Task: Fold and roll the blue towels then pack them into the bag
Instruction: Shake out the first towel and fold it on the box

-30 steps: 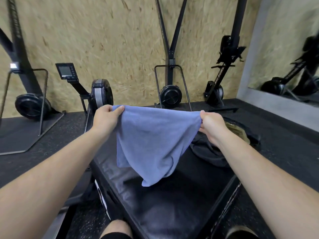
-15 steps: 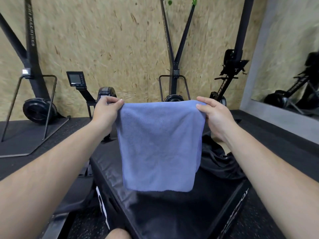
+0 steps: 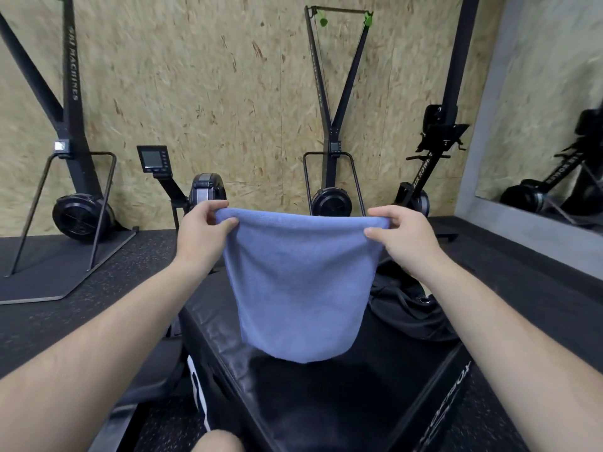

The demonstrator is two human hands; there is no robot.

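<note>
Towel (image 3: pixel 300 288) was sagging cornerwise, now hangs square above the bench (image 3: pixel 326 402). Left hand (image 3: pixel 204 230) and right hand (image 3: pixel 399 236): each grip pinches a top corner. Looks ready for folding.

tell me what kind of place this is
Most likely a gym: a tall post marked SKI MACHINES, a rower stood upright against the wall, and speckled black rubber flooring.
</note>
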